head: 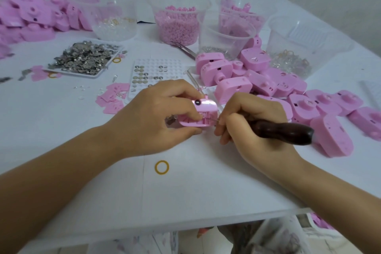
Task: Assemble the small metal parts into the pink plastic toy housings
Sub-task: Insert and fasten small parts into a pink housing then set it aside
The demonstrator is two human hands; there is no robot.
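Observation:
My left hand (158, 113) grips a pink plastic toy housing (204, 109) at the table's middle, thumb and fingers curled round it, its open side facing me. My right hand (253, 121) holds a tool with a dark wooden handle (282, 130); its thin metal tip pokes into the housing's open compartment. A white tray heaped with small metal parts (82, 60) lies at the left. A white perforated board (148, 74) carrying round metal discs sits just behind my left hand.
Pink housings are piled at the right (309, 105) and far left (31, 16). Several clear plastic tubs (177, 20) stand at the back with pink pieces and clear bits. A yellow rubber ring (162, 167) lies near the front edge. Flat pink plates (113, 97) lie at mid-left.

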